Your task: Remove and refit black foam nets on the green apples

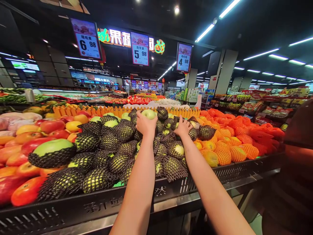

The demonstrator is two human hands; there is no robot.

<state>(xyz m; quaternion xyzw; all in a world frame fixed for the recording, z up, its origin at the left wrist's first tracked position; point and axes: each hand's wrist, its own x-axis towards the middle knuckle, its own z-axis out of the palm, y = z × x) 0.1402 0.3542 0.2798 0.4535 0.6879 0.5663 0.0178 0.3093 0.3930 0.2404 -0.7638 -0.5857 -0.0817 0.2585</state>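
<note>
Centrally, the left hand [146,126] grips 1 round, smooth green apple [149,114]; apart from it, right of centre, the right hand [183,128] lies among green apples in black mesh sleeves [120,162], its grip indiscernible.

The green apple [148,114] in the left hand [146,125] has smooth skin with a soft gloss. Dark nets [174,167] of matt, rough-looking plastic foam wrap the apples [179,149] around it; the orange nets [223,153] and red nets [244,134] show a similar open mesh. The bare fruit [31,191] at the far side looks smooth and shiny. The crate [70,207] is matt black plastic, the rail [171,203] below it shiny metal.
</note>
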